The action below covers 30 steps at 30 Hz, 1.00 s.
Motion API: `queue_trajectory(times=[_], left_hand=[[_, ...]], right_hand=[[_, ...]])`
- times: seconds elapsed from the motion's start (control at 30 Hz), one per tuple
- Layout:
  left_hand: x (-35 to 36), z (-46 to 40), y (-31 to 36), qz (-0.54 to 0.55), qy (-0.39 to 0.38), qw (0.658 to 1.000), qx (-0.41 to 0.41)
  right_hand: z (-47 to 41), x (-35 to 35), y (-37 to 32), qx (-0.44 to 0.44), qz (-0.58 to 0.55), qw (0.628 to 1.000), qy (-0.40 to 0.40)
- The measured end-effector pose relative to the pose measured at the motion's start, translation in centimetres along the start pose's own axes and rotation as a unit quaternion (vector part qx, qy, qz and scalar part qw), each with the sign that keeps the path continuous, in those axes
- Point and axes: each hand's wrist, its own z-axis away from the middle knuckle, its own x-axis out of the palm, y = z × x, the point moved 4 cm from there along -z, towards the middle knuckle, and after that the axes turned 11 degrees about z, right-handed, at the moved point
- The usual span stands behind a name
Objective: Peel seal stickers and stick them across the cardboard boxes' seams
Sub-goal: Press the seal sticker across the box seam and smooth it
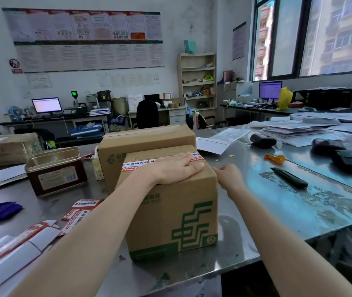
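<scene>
Brown corrugated cardboard box (170, 202) with a green logo stands on the scuffed steel table (278, 211), a larger box (145, 142) just behind it. Across its top runs a red-and-white seal sticker (136, 165) — the left hand (177, 168) lies flat on it, fingers straight. Beside the box's right edge, the right hand (228, 176) has curled fingers; whether it holds anything I cannot tell. Spare stickers (80, 211) and an open rectangular tin (56, 170) sit to the left.

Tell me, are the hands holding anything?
Nothing is gripped. The left hand lies flat on the seal sticker atop the front cardboard box. The right hand is beside the box's upper right edge; its fingertips are hidden.
</scene>
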Motion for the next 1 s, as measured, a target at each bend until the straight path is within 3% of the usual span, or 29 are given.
queue_trajectory(times=[0.17,0.33,0.43,0.63,1.0], left_hand=[[-0.1,0.1,0.2,0.035,0.032,0.999,0.005],[-1.0,1.1,0.3,0.01,0.137,0.99,-0.013],[-0.9,1.5,0.3,-0.024,0.168,0.985,-0.03],[-0.1,1.2,-0.3,-0.027,0.082,0.995,-0.042],[-0.1,4.5,0.3,-0.025,0.072,0.997,0.011]], right_hand=[[1.0,-2.0,-3.2,-0.078,-0.096,0.992,0.018],[2.2,-0.5,-5.3,-0.07,-0.148,0.968,-0.189],[2.5,-0.1,-4.7,-0.06,-0.137,0.96,-0.237],[3.3,-0.5,-4.0,-0.019,-0.114,0.967,-0.226],[5.5,-1.6,-4.8,-0.032,-0.051,0.978,-0.201]])
